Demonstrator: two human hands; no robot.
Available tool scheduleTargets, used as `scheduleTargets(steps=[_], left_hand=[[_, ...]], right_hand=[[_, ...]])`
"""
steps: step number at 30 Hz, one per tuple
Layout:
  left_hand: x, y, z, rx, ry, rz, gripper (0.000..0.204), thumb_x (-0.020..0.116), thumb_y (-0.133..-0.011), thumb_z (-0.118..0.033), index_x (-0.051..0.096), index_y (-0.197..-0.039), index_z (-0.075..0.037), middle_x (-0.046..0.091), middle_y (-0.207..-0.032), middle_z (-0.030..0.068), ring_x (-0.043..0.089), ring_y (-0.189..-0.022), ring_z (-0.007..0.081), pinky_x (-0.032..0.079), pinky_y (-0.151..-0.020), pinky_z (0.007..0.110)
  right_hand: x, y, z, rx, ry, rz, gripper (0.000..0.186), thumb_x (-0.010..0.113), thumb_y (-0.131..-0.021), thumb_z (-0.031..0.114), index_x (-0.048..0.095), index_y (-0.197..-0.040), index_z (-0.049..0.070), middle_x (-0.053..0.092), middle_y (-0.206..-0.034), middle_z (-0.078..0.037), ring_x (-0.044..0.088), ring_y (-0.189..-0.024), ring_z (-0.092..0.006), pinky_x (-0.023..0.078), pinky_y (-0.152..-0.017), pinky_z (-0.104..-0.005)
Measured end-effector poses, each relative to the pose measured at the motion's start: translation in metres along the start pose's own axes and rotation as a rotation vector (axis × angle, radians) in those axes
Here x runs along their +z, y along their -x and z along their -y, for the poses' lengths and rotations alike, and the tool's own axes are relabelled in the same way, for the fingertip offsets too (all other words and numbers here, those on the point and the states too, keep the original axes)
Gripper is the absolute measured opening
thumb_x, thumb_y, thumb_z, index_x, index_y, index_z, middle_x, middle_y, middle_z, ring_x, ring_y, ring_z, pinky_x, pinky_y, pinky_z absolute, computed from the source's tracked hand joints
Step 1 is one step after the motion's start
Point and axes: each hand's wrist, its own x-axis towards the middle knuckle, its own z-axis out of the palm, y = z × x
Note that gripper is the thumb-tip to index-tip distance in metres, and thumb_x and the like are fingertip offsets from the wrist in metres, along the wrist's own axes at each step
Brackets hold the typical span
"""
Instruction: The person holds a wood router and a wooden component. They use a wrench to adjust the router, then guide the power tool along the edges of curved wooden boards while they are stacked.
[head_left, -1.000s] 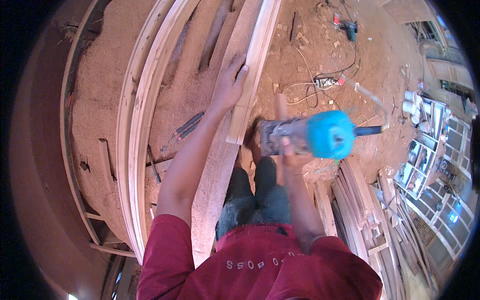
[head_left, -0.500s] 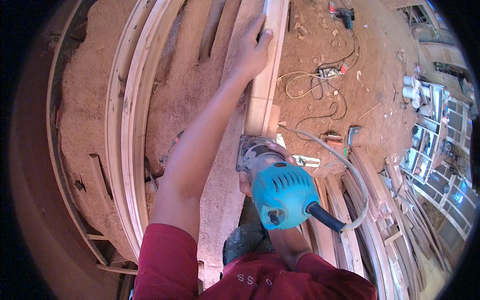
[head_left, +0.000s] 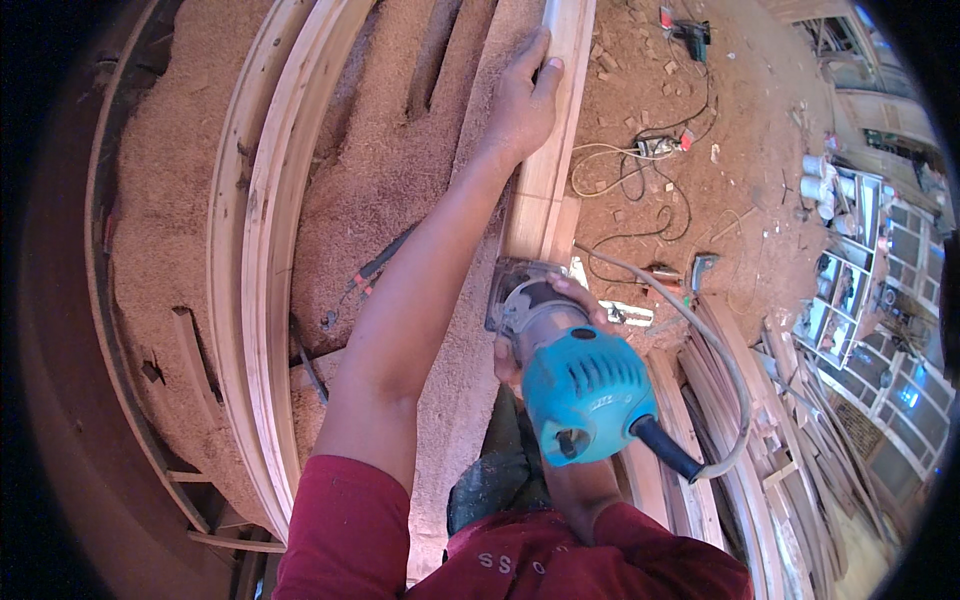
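A long pale wooden board (head_left: 537, 200) with a grooved profile runs away from me through the middle. My left hand (head_left: 522, 115) grips its far part, thumb on top and fingers over the face. My right hand (head_left: 580, 298) wraps round the lower body of a teal trim router (head_left: 590, 390), so only some fingers show on either side. The router's clear base (head_left: 508, 285) sits at the board's near end. The bit and the contact with the wood are hidden. A thick grey cord (head_left: 738, 385) loops from the router's right side and back along the board.
Long moulded timbers (head_left: 275, 180) stand on the left over sawdust (head_left: 160, 230). A dark tool with orange parts (head_left: 375, 268) lies by my left forearm. To the right are a power strip (head_left: 657, 147) with tangled cables, a dark power tool (head_left: 692, 38) and stacked timber (head_left: 735, 400).
The board, the router and both my hands have shifted a little to the right. More of the dark tool with orange parts shows beside my left forearm.
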Motion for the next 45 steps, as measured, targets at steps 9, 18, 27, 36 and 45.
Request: scheduleTargets(steps=[9,18,27,36,45], left_hand=[[0.003,-0.001,0.001,0.009,0.004,-0.008,0.051,0.049,-0.1,-0.02,0.042,-0.144,0.004,0.04,-0.152,0.022,0.035,-0.143,0.0323,0.025,-0.118,0.036],[0.002,-0.002,0.005,-0.007,0.097,-0.024,0.048,0.053,-0.099,-0.019,0.047,-0.141,0.003,0.045,-0.148,0.0224,0.041,-0.14,0.0309,0.028,-0.117,0.036],[-0.021,-0.015,-0.001,-0.121,0.111,0.104,0.047,0.067,-0.089,-0.017,0.06,-0.134,-0.005,0.057,-0.139,0.0148,0.053,-0.128,0.0221,0.039,-0.109,0.032],[-0.017,-0.011,0.001,-0.15,0.105,0.036,0.047,0.065,-0.09,-0.021,0.059,-0.133,-0.003,0.056,-0.14,0.0181,0.051,-0.132,0.0247,0.035,-0.112,0.033],[-0.018,-0.014,0.009,-0.189,0.233,0.09,0.047,0.047,-0.1,-0.03,0.055,-0.138,-0.003,0.053,-0.143,0.0161,0.048,-0.134,0.0226,0.031,-0.114,0.033]], right_hand=[[0.017,-0.019,-0.013,0.023,-0.124,-0.153,0.089,0.085,-0.064,0.032,0.038,-0.132,0.001,0.056,-0.118,-0.015,0.058,-0.111,-0.0266,0.046,-0.099,-0.0383],[0.043,-0.044,-0.036,0.183,-0.481,-0.183,0.085,0.085,-0.072,0.028,0.036,-0.137,0.003,0.051,-0.123,-0.012,0.055,-0.113,-0.0237,0.045,-0.1,-0.0379],[0.051,-0.136,-0.021,-0.022,-0.163,-0.233,0.058,0.07,-0.086,0.035,0.049,-0.134,0.011,0.062,-0.116,-0.004,0.059,-0.106,-0.0207,0.049,-0.096,-0.0378],[0.003,-0.008,0.0,-0.054,0.004,0.094,0.089,0.081,-0.07,0.017,0.031,-0.144,0.015,0.048,-0.132,-0.018,0.053,-0.121,-0.0305,0.043,-0.105,-0.0457],[0.031,-0.039,-0.026,-0.016,-0.297,-0.164,0.094,0.083,-0.067,0.031,0.029,-0.141,0.008,0.049,-0.126,-0.014,0.05,-0.119,-0.0294,0.041,-0.104,-0.0436]])
